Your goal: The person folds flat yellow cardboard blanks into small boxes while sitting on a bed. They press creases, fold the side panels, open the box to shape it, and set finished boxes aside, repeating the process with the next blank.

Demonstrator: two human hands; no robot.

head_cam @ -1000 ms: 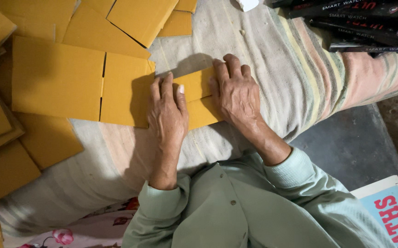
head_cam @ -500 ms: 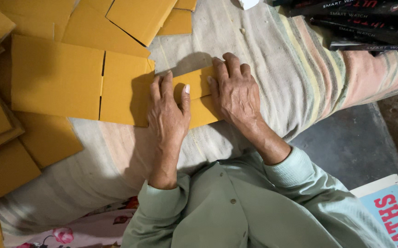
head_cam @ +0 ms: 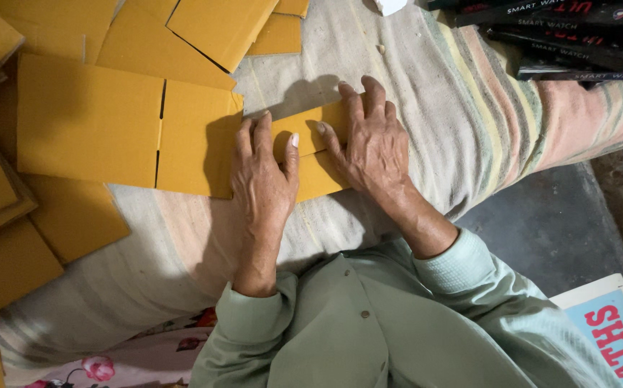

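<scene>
Both hands press flat on a yellow cardboard blank [head_cam: 189, 136] lying on a striped cloth [head_cam: 433, 93]. The left hand [head_cam: 264, 169] has its fingers spread open on the panel, while the right hand [head_cam: 372, 140] holds down a folded flap [head_cam: 311, 126], fingers extended. More yellow cardboard sheets [head_cam: 9, 215] lie at the left, and 1 stack of dark flat boxes [head_cam: 577, 36] sits at upper right.

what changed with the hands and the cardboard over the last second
Very little. The left hand lifted its thumb off the small yellow cardboard flap, so it now sticks up towards the right hand. Both hands stay pressed flat on the flap; nothing was picked up or let go. The large cardboard sheet, the striped cloth and the dark boxes lie as before.
</scene>
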